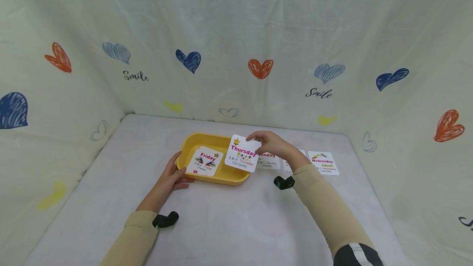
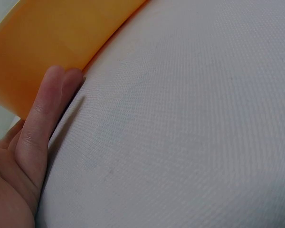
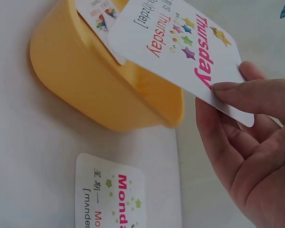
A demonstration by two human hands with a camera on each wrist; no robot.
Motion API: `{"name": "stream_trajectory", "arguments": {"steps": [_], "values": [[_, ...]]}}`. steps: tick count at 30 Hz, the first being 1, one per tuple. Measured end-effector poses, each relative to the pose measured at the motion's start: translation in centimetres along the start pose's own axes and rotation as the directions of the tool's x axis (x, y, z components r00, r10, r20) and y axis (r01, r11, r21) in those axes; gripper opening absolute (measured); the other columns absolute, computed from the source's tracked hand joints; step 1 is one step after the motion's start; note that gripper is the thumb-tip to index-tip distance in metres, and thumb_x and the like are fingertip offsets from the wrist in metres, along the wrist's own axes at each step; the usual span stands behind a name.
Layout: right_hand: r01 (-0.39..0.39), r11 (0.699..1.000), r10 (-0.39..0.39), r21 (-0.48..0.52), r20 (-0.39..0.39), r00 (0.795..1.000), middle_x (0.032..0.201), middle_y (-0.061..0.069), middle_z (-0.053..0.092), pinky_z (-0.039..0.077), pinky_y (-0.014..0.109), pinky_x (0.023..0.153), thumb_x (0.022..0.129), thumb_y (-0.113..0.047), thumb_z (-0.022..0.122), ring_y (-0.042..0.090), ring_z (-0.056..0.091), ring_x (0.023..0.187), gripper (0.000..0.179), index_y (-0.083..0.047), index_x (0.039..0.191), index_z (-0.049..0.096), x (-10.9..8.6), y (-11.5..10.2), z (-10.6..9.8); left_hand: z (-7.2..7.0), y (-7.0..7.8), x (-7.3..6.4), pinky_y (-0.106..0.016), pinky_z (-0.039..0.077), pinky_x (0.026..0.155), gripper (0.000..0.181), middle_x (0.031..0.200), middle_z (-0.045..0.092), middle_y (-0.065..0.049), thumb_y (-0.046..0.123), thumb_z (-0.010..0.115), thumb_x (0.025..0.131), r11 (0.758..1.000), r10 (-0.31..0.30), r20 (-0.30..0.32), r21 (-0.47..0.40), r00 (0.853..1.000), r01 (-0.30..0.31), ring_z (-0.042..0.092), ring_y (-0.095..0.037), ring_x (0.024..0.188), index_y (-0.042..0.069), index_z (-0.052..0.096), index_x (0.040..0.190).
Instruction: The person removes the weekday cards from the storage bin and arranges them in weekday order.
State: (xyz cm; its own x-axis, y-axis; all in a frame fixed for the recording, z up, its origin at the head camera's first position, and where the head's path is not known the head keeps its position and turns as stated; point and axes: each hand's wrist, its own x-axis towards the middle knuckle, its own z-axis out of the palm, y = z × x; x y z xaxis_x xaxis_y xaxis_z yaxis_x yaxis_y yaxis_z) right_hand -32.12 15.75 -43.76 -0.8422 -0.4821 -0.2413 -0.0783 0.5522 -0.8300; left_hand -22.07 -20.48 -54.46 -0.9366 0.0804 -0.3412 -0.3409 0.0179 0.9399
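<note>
My right hand (image 1: 272, 145) pinches a white Thursday card (image 3: 180, 42) by its edge, thumb on the printed face and fingers behind. The card is tilted over the right end of a yellow tray (image 1: 232, 181). In the tray lies a Friday card (image 1: 205, 161), with another card's pink letter showing under its lower edge. My left hand (image 1: 171, 175) holds the tray at its near left corner. In the left wrist view two of its fingers (image 2: 42, 109) lie along the tray's outer wall, close to the tabletop.
Right of the tray a Monday card (image 3: 111, 190) lies on the white cloth-covered table (image 1: 236, 225). Beyond it are a card mostly hidden by my right hand and a Wednesday card (image 1: 323, 163). A curtain with printed hearts (image 1: 260, 69) surrounds the table.
</note>
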Motion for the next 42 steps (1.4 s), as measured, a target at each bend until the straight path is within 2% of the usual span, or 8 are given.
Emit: {"name": "stream_trajectory", "arguments": {"steps": [9, 15, 21, 24, 30, 33, 38, 42], "values": [[-0.053, 0.995, 0.044, 0.082, 0.106, 0.993, 0.132, 0.008, 0.057, 0.054, 0.036, 0.085, 0.085, 0.010, 0.061, 0.028, 0.060, 0.101, 0.047, -0.013, 0.126, 0.062, -1.9, 2.1, -2.0, -0.1, 0.0, 0.3, -0.035, 0.057, 0.080, 0.069, 0.151, 0.034, -0.009, 0.026, 0.051, 0.102, 1.000, -0.006, -0.002, -0.026, 1.000, 0.006, 0.068, -0.030, 0.098, 0.044, 0.011, 0.154], [-0.087, 0.994, 0.077, 0.067, 0.141, 0.987, 0.129, 0.012, 0.059, 0.053, 0.032, 0.081, 0.084, 0.011, 0.060, 0.025, 0.058, 0.097, 0.045, -0.008, 0.124, 0.061, -3.0, 3.5, -2.6, 0.0, 0.0, 0.4, -0.035, 0.057, 0.080, 0.069, 0.151, 0.034, -0.011, 0.027, 0.051, 0.102, 1.000, -0.007, 0.000, -0.026, 1.000, 0.007, 0.068, -0.030, 0.098, 0.044, 0.010, 0.155], [-0.102, 0.995, 0.099, 0.007, 0.162, 0.982, 0.131, 0.008, 0.059, 0.048, 0.033, 0.088, 0.082, 0.008, 0.065, 0.028, 0.051, 0.115, 0.043, -0.009, 0.121, 0.063, -3.9, 4.5, -2.6, 0.1, -0.1, 0.3, -0.035, 0.057, 0.079, 0.070, 0.152, 0.033, -0.011, 0.028, 0.052, 0.101, 1.000, 0.009, -0.011, -0.005, 1.000, -0.009, 0.069, -0.030, 0.096, 0.043, 0.010, 0.155], [-0.100, 0.995, 0.099, -0.001, 0.170, 0.980, 0.135, 0.007, 0.056, 0.048, 0.035, 0.093, 0.082, 0.007, 0.066, 0.030, 0.048, 0.121, 0.043, -0.009, 0.122, 0.063, -4.2, 5.0, -2.5, 0.0, -0.1, 0.3, -0.035, 0.057, 0.078, 0.070, 0.153, 0.031, -0.010, 0.025, 0.052, 0.102, 1.000, 0.008, -0.005, -0.024, 1.000, -0.008, 0.069, -0.030, 0.096, 0.042, 0.010, 0.155], [-0.091, 0.996, 0.089, 0.002, 0.200, 0.976, 0.142, 0.015, 0.047, 0.049, 0.031, 0.090, 0.083, 0.006, 0.066, 0.035, 0.042, 0.127, 0.042, -0.004, 0.124, 0.062, -4.8, 6.3, -2.6, 0.0, -0.1, 0.3, -0.035, 0.057, 0.078, 0.070, 0.153, 0.032, -0.011, 0.023, 0.052, 0.102, 0.999, -0.005, 0.002, -0.049, 1.000, 0.005, 0.068, -0.030, 0.097, 0.043, 0.011, 0.155], [-0.100, 0.995, 0.097, 0.005, 0.205, 0.974, 0.139, 0.015, 0.050, 0.050, 0.031, 0.085, 0.082, 0.006, 0.067, 0.034, 0.045, 0.121, 0.042, -0.004, 0.123, 0.062, -5.0, 6.8, -2.5, 0.0, -0.1, 0.3, -0.035, 0.057, 0.080, 0.070, 0.152, 0.033, -0.011, 0.024, 0.052, 0.101, 0.999, -0.016, 0.000, -0.045, 1.000, 0.016, 0.068, -0.030, 0.098, 0.045, 0.012, 0.154], [-0.110, 0.994, 0.107, 0.003, 0.208, 0.972, 0.125, 0.007, 0.058, 0.051, 0.030, 0.078, 0.082, 0.006, 0.067, 0.026, 0.052, 0.100, 0.040, -0.010, 0.118, 0.065, -4.9, 8.0, -2.0, 0.0, -0.1, 0.3, -0.035, 0.057, 0.079, 0.070, 0.155, 0.029, -0.010, 0.023, 0.052, 0.101, 0.999, 0.000, -0.001, -0.038, 1.000, 0.000, 0.068, -0.030, 0.098, 0.043, 0.010, 0.155], [-0.123, 0.992, 0.126, -0.025, 0.198, 0.972, 0.132, 0.007, 0.055, 0.051, 0.030, 0.079, 0.081, 0.007, 0.067, 0.023, 0.051, 0.103, 0.041, -0.013, 0.116, 0.067, -4.6, 8.8, -1.6, 0.0, -0.1, 0.3, -0.035, 0.057, 0.079, 0.070, 0.155, 0.029, -0.009, 0.024, 0.051, 0.102, 0.999, -0.001, -0.004, -0.039, 1.000, 0.001, 0.069, -0.030, 0.097, 0.043, 0.010, 0.155]]}}
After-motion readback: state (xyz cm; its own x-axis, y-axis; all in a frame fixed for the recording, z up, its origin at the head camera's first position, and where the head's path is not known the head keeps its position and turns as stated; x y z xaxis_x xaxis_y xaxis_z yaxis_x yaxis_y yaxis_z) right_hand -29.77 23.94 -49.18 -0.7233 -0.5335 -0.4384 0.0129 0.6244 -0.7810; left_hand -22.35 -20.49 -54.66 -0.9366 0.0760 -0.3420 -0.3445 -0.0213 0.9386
